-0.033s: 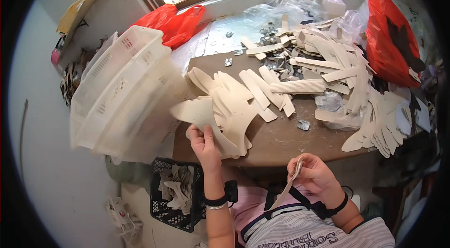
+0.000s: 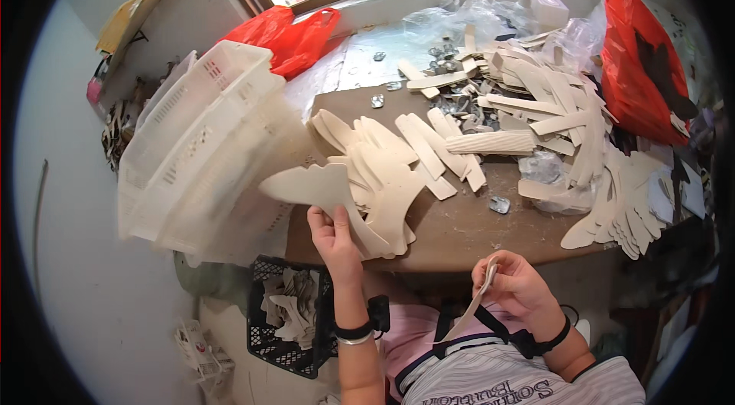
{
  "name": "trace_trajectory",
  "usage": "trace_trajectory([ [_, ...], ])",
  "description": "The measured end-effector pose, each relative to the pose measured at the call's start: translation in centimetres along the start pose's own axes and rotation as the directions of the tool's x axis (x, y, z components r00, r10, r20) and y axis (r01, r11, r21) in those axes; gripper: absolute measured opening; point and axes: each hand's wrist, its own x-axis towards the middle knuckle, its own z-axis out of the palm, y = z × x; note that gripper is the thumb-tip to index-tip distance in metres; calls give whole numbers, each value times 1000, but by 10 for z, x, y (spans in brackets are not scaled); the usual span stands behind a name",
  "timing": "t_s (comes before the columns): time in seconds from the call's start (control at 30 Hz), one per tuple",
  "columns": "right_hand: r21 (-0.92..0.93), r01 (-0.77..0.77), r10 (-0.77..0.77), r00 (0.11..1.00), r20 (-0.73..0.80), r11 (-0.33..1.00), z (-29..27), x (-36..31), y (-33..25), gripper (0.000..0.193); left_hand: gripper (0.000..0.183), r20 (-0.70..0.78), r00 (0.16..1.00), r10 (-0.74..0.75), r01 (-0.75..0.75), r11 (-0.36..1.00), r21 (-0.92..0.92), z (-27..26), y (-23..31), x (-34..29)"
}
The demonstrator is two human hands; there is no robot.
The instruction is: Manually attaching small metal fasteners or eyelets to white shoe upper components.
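Observation:
My left hand (image 2: 334,246) pinches a curved, flat cream piece (image 2: 312,186) between thumb and fingers. It is raised at the table's front edge, just left of a pile of similar cream pieces (image 2: 392,175). In front of my body, my right hand (image 2: 519,289) is closed on a narrow, bent cream strip (image 2: 468,316). The strip's lower end hangs down toward my lap. What either piece is made of, I cannot tell for sure. Straight cream strips (image 2: 423,146) lie beyond the pile on the brown tabletop (image 2: 452,236).
White plastic crates (image 2: 203,137) lean at the left. Below them stands a black basket (image 2: 264,347) with grey-beige scraps. A heap of cream strips (image 2: 528,87) and small metal parts (image 2: 499,204) covers the right half. Red bags (image 2: 647,76) flank the table; fanned cream pieces (image 2: 612,213) lie at its right end.
The curved cream piece in my left hand has swung slightly, its free end now further left and lower. My right hand keeps its hold on the strip. The whole view has shifted a little.

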Motion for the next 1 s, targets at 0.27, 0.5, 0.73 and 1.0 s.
trace_trajectory([
  [0.27, -345, 170, -195, 980, -37, 923, 39, 1, 5, 24, 39, 280, 960, 12, -142, 883, 448, 21, 66, -92],
  [0.5, -578, 342, -375, 925, 67, 741, 41, -3, 16, 20, 24, 359, 932, 53, -201, 899, 390, 34, 73, -123],
  [0.73, -652, 403, -458, 884, 95, 642, 36, -4, 20, 19, 25, 332, 941, 65, -189, 916, 354, 38, 56, -135],
  [1.0, -628, 308, -450, 890, -76, 715, 35, -11, 10, 21, 24, 361, 924, -126, -20, 927, 375, 27, 58, -131],
])
